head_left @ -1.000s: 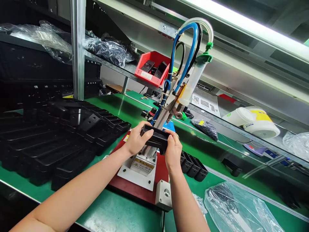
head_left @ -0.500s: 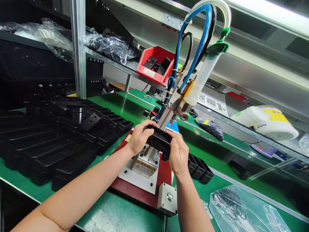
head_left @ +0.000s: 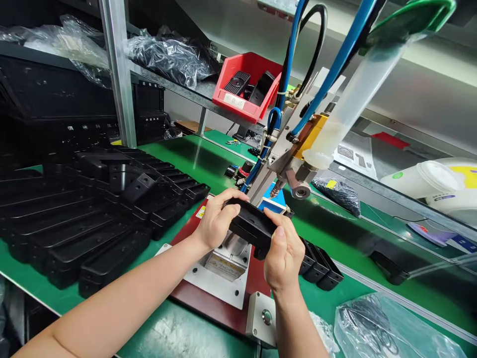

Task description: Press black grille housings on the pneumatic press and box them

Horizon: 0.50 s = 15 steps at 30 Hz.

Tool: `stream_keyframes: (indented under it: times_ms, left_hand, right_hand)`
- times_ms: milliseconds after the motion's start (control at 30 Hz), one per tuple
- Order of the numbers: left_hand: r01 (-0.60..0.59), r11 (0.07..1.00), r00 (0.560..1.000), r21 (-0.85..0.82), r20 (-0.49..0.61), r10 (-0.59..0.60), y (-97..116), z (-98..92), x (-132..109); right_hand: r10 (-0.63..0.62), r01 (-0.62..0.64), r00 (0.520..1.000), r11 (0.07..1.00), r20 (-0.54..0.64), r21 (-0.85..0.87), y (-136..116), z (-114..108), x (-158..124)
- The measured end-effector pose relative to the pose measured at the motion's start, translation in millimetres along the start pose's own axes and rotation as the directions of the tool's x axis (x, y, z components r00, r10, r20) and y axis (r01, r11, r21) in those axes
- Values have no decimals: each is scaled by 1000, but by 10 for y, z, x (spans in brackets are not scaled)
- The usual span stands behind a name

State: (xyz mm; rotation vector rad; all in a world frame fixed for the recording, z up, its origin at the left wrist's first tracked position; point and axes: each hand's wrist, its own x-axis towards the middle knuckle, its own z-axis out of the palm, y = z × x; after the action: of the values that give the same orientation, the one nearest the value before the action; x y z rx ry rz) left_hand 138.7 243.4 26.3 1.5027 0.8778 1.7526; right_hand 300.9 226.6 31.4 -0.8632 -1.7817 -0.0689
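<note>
Both of my hands hold a black moulded plastic part [head_left: 251, 226] just below and in front of a dispensing needle tip [head_left: 276, 190]. My left hand [head_left: 218, 221] grips its left end, and my right hand [head_left: 285, 253] grips its right end. The part is tilted, and its underside is hidden from me. Above it, a translucent syringe barrel [head_left: 357, 94] with a green cap is fed by blue and black hoses [head_left: 298, 64]. Beneath my hands lies the dispenser's white base plate [head_left: 219, 276] on a dark red mat [head_left: 212, 298].
Several black parts lie stacked on the green bench [head_left: 194, 159] to the left [head_left: 82, 219], and more stand in a row [head_left: 320, 263] to the right. Behind are a red bin [head_left: 246, 87] on a shelf, a white tub [head_left: 428, 184], and a plastic bag [head_left: 387, 328] at front right.
My hands have turned the black part, tipping its right end downward, and brought it closer to the needle. The head view has moved closer to the dispenser, so the syringe looks larger.
</note>
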Motion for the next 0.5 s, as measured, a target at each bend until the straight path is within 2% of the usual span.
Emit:
stream_keyframes:
  times_ms: [67,133,200,300,400,500]
  left_hand:
    - [20,1000,1000,0,21,-20,6,-14,19]
    - [31,999,999,13,36,-31,11,-28,26]
    - [24,999,999,29,38,-25,7,-33,15]
    - [-6,1000,1000,27,0,6,-27,-16,-27]
    - [-50,999,996,12,-74,51,-64,20,-56]
    - [-84,996,991,39,-100,88,-62,48,-49]
  right_hand:
    - [-49,47,999,981,-7,-186,-27,-43,9]
    - [-99,95,995,925,10,-368,-66,-95,33]
    - [-108,123,992,887,58,-446,-103,-137,61]
    - [-119,152,987,916,109,-371,-120,-144,84]
    - [-113,124,992,971,64,-204,-78,-89,66]
    - [-45,47,999,995,28,-86,-22,-27,26]
